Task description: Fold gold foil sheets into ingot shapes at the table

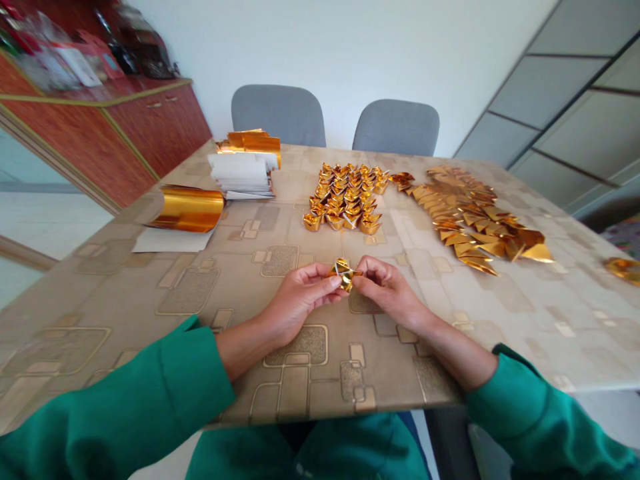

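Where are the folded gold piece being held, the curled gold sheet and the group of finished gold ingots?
folded gold piece (344,273), head view, on its shiny middle.
curled gold sheet (189,209), head view, on its rounded top face.
group of gold ingots (347,197), head view, on a middle ingot.

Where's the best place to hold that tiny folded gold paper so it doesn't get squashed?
Pinch the small folded gold paper piece by its two side ends, one from each side, with fingertips only. That is how the left hand and right hand grip it above the patterned table. Its folds stick up in the middle, so end grips probably leave them unsquashed.
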Demonstrator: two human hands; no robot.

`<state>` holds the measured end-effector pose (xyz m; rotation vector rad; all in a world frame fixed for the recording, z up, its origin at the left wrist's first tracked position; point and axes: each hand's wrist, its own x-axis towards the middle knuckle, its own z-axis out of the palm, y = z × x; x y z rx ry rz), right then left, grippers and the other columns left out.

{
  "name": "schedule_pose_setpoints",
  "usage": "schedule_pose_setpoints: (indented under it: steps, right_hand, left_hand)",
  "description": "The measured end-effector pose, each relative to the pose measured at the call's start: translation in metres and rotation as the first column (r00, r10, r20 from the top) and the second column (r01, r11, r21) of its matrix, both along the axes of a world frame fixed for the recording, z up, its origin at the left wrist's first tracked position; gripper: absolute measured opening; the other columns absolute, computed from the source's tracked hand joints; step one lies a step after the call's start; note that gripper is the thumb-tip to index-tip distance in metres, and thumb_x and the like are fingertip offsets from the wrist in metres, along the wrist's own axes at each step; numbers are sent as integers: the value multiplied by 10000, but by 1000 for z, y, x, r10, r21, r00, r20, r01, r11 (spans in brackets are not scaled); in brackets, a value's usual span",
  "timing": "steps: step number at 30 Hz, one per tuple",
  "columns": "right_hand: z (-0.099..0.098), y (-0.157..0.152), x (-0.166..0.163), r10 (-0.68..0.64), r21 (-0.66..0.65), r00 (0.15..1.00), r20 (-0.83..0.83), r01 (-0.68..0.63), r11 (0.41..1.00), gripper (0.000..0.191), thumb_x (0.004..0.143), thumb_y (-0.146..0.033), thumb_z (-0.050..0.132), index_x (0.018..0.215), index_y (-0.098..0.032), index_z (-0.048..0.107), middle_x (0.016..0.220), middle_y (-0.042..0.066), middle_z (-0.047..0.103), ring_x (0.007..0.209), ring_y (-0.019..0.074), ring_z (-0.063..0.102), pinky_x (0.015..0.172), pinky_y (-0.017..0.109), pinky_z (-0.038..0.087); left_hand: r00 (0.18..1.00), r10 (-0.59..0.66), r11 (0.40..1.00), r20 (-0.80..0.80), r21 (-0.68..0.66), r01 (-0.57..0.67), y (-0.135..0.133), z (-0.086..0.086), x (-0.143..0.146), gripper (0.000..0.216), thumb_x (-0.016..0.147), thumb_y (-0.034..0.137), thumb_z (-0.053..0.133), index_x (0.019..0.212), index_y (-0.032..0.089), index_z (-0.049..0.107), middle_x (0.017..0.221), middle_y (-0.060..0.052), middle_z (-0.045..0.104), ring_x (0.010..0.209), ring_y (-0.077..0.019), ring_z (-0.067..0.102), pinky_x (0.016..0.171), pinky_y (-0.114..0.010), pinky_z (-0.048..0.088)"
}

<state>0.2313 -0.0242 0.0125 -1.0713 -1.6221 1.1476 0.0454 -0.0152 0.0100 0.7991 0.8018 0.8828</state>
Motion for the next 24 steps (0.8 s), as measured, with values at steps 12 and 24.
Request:
schedule_pose_setpoints:
  steps: [12,24]
  right_hand:
    - [7,-6,-6,64,-94,995,-74,-70,993,344,858,-480,659,728,-195,517,647,-50,460,579,99,356,553,251,290]
    - [9,-4,-2,45,-197,995,-93,-63,978,403,833,-550,658,703,-201,503,621,-45,472,572,103,367,550,257,289]
  left_hand:
    - [995,-65,994,79,-86,72,4,-2,-2,280,623,247,884,787,135,687,766,-5,702,671,-97,657,691,-221,534]
    - [995,-67,997,74,-39,70,3,2,-2,279,669,305,866,802,139,686,767,-7,721,677,-94,678,656,-188,527]
